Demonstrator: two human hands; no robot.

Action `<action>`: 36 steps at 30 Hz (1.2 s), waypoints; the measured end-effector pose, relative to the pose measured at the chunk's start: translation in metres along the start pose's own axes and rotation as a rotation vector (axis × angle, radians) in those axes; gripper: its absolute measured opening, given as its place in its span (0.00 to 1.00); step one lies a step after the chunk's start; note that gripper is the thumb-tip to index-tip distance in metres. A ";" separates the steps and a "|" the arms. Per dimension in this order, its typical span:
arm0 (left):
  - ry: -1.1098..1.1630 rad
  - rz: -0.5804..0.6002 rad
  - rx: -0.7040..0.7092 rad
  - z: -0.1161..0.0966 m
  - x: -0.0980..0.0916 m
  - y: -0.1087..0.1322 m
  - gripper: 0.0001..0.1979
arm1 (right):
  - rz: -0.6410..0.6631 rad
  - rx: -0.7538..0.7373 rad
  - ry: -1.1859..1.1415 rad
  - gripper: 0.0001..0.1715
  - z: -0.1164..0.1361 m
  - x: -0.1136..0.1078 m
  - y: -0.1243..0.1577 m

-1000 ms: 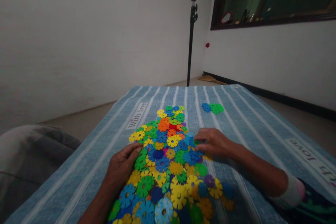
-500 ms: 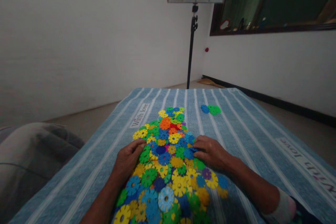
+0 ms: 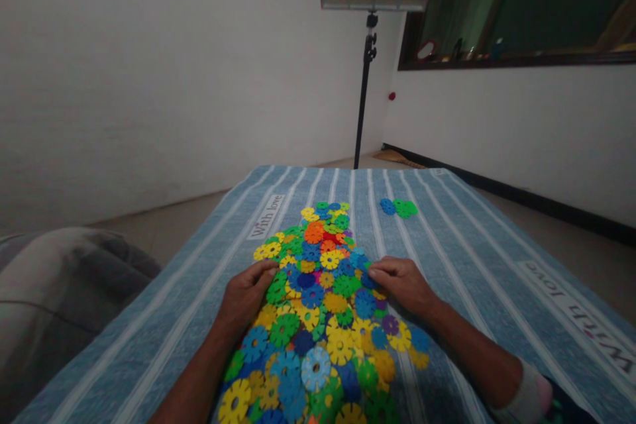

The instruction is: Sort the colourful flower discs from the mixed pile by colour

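Observation:
A long heap of flat plastic gear-shaped discs (image 3: 318,298) in yellow, blue, green, orange and red lies on a blue striped cloth (image 3: 462,258). My left hand (image 3: 247,298) rests on the heap's left edge, fingers curled down against green and yellow discs. My right hand (image 3: 403,283) lies on the heap's right edge, fingers bent with the tips touching blue discs. Whether either hand grips a disc cannot be made out. A small separate cluster of blue and green discs (image 3: 399,207) lies further away on the right.
The cloth carries the words "With love" (image 3: 267,216) near its left and right sides. A grey cushion (image 3: 59,305) lies at the left. A lamp on a black stand (image 3: 364,73) rises behind the cloth. A dark-framed window (image 3: 521,6) fills the upper right wall.
My right hand has drawn back toward me along the heap's right edge. The left hand stays put on the left edge. The view has shifted slightly.

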State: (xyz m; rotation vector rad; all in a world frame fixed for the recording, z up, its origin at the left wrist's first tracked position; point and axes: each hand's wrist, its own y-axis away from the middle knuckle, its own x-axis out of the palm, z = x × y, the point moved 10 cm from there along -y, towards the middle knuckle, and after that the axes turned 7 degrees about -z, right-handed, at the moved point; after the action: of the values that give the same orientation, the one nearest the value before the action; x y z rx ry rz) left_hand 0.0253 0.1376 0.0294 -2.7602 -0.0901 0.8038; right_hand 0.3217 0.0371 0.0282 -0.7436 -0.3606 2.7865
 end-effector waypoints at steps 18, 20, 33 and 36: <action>-0.041 -0.019 -0.005 0.007 -0.002 -0.004 0.17 | -0.296 -0.138 0.247 0.10 -0.065 -0.098 -0.116; -0.038 -0.013 0.002 0.006 -0.002 -0.004 0.17 | -0.283 -0.138 0.295 0.09 -0.077 -0.104 -0.139; -0.010 -0.001 -0.014 0.011 0.000 -0.003 0.18 | -0.119 -0.140 0.431 0.09 -0.107 -0.086 -0.195; -0.014 -0.009 -0.028 0.011 -0.001 -0.002 0.18 | -0.127 -0.133 0.458 0.08 -0.111 -0.088 -0.197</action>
State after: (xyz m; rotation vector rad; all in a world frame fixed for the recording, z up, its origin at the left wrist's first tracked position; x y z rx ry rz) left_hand 0.0184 0.1419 0.0222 -2.7785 -0.1177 0.8250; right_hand 0.4849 0.2169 0.0328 -1.3028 -0.4829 2.3956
